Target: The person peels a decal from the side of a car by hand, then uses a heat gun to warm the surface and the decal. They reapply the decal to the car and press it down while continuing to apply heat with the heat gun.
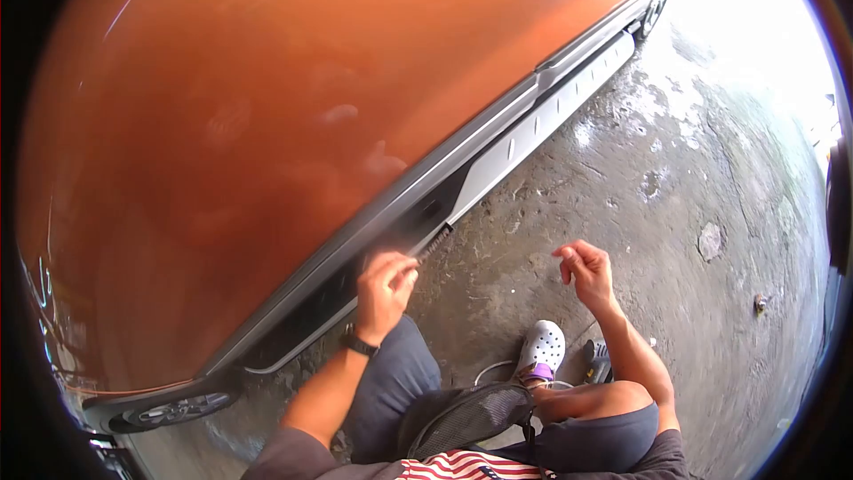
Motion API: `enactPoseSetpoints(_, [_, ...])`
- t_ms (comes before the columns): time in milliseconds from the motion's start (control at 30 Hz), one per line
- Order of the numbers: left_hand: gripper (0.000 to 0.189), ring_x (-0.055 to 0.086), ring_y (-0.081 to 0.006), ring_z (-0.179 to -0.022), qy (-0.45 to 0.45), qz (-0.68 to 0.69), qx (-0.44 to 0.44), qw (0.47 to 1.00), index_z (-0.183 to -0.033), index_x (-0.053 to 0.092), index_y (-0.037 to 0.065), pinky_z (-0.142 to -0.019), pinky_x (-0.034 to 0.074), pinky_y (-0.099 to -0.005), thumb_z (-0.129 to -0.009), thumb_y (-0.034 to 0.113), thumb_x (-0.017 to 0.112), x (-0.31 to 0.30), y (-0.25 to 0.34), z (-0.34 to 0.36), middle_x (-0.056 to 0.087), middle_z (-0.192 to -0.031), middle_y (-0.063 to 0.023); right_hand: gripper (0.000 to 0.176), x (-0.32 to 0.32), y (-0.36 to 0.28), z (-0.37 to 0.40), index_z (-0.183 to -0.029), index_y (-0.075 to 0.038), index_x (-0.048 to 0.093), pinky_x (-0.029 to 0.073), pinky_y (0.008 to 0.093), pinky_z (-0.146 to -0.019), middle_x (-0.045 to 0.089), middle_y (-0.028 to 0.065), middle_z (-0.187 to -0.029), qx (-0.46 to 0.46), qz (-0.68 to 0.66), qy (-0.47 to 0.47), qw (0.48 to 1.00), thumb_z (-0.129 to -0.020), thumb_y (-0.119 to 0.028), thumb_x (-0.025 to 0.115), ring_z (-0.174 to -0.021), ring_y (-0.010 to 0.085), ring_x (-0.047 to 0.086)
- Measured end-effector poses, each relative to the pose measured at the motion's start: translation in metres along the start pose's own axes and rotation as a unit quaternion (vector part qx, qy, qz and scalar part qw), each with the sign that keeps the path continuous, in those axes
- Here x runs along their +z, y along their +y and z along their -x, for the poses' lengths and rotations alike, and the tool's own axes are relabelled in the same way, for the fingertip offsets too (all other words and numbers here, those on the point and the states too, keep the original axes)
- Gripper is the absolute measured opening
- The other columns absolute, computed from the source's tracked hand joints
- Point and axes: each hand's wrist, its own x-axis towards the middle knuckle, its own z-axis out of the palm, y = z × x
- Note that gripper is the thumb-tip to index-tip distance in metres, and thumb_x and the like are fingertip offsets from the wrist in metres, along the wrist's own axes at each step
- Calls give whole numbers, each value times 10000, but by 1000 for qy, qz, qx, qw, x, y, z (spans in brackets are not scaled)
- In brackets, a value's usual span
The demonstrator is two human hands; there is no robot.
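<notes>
Both hands were bare: left hand [386, 289], right hand [585, 271]. A black wristwatch [358, 340] with a dark band sat on the left wrist. The forearms were uncovered, and the short sleeves [283, 458] were dark grey-brown. Red-and-white striped cloth [471, 465] showed at the chest, though its cut was not discernible. The legwear [391, 382] was slate grey and left one knee uncovered. A black mesh pouch [471, 413] on a dark strap was worn at the front. One foot was visible, in a white perforated clog [543, 347] with purple trim at the heel strap.

Grey side step [542, 120] along orange car [267, 80]
</notes>
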Motion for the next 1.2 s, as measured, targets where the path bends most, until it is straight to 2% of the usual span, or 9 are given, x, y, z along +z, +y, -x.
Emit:
enactPoseSetpoints(67, [191, 706, -326, -926, 35, -61, 65, 995, -1051, 749, 9, -787, 578, -387, -860, 6, 743, 7, -40, -8, 702, -1055, -157, 356, 6, 13, -2, -1035, -4, 740, 445, 265, -562, 593, -14, -641, 3, 77, -53, 996, -1069, -338, 621, -602, 74, 548])
enactPoseSetpoints(167, [192, 695, -365, -977, 54, -108, 89, 989, -1062, 744, 2, -833, 577, -421, -870, 10, 735, 22, -71, -12, 703, -1065, -170, 359, 24, -3, -11, -1029, -2, 747, 493, 295, -595, 661, 49, -711, -8, 168, -120, 978, -1030, -354, 675, -650, 127, 627])
enactPoseSetpoints(233, [197, 692, -374, -994, 63, -112, 95, 987, -1073, 743, 0, -859, 574, -434, -876, 9, 729, 33, -85, -17, 705, -1075, -170, 299, 37, -25, -18, -1028, -11, 752, 516, 327, -585, 710, 130, -828, -199, 268, -144, 931, -984, -305, 721, -669, 211, 677])
enactPoseSetpoints(300, [191, 693, -367, -996, 93, -134, 109, 981, -1070, 748, 12, -868, 570, -431, -880, 16, 732, 43, -90, -23, 707, -1079, -165, 286, 38, -34, -27, -1107, -28, 739, 554, 384, -665, 718, 164, -959, -211, 281, -198, 915, -940, -260, 747, -781, 288, 706])
enactPoseSetpoints(367, [188, 694, -358, -1000, 91, -152, 102, 979, -1066, 756, 26, -863, 568, -425, -879, 25, 739, 51, -95, -27, 709, -1087, -159, 341, 42, -43, -40, -1201, -48, 705, 555, 420, -784, 712, 132, -982, -311, 408, -264, 817, -932, -254, 749, -897, 293, 696])
enactPoseSetpoints(567, [214, 694, -342, -1016, 122, -187, 112, 968, -1097, 764, 52, -878, 557, -416, -885, 49, 735, 65, -111, -31, 714, -1111, -145, 579, 62, -46, -73, -1423, -85, 560, 536, 439, -865, 706, 111, -1017, -303, 476, -381, 733, -915, -271, 763, -989, 287, 679])
enactPoseSetpoints(633, [220, 694, -343, -1018, 122, -190, 108, 968, -1106, 764, 55, -879, 557, -416, -888, 50, 730, 67, -113, -29, 714, -1118, -147, 540, 79, -56, -89, -1452, -67, 528, 545, 437, -873, 681, 100, -1083, -299, 507, -398, 704, -961, -257, 649, -1029, 283, 648])
enactPoseSetpoints(900, [237, 693, -352, -1044, 110, -171, 103, 974, -1121, 761, 53, -901, 561, -418, -889, 41, 717, 68, -114, -30, 712, -1144, -163, 640, 123, -35, -110, -1451, -42, 536, 553, 403, -836, 699, 88, -983, -357, 440, -276, 776, -877, -235, 743, -941, 274, 675])
enactPoseSetpoints(1200, [223, 694, -363, -1045, 101, -183, 108, 972, -1117, 751, 24, -899, 562, -422, -900, 26, 700, 66, -113, -34, 715, -1133, -176, 715, 131, -31, -122, -1491, -40, 481, 569, 418, -817, 705, 132, -952, -327, 436, -265, 795, -856, -219, 756, -928, 298, 692])
